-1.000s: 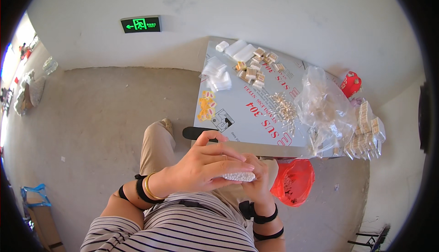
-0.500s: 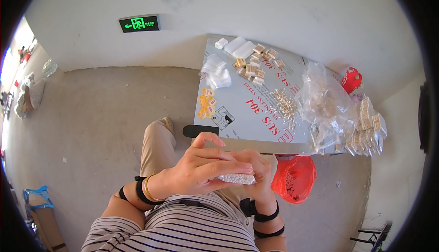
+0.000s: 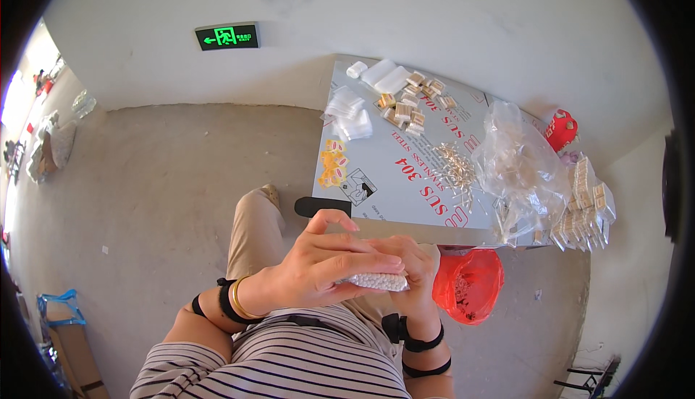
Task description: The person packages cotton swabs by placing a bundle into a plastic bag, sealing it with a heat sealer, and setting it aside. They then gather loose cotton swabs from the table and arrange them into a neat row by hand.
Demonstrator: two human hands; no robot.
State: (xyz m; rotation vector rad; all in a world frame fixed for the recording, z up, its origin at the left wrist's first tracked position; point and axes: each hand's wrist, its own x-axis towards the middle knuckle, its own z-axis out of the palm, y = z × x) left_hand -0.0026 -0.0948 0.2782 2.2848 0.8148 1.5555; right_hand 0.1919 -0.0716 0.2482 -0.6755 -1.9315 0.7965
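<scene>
Between my two hands, above my lap and in front of the table, is a clear plastic packet of cotton swabs (image 3: 379, 281), its white tips facing me. My left hand (image 3: 327, 263) is closed over the packet's top and left, with the index finger raised and bent. At the packet's right end my right hand (image 3: 411, 267) grips it; its fingertips are partly hidden behind the left hand. A heap of loose cotton swabs (image 3: 455, 167) lies on the metal table (image 3: 391, 196) beyond.
On the table are empty clear bags (image 3: 351, 117), yellow label cards (image 3: 333, 164), small swab bundles (image 3: 402, 113) and a big clear bag (image 3: 514, 160). Filled packets (image 3: 585, 211) stack at the right corner. A red bag-lined bin (image 3: 470, 283) stands below the edge; a black flap (image 3: 322, 206) juts out left.
The view has shifted slightly, so everything sits a little farther right. Both hands keep the same hold on the packet.
</scene>
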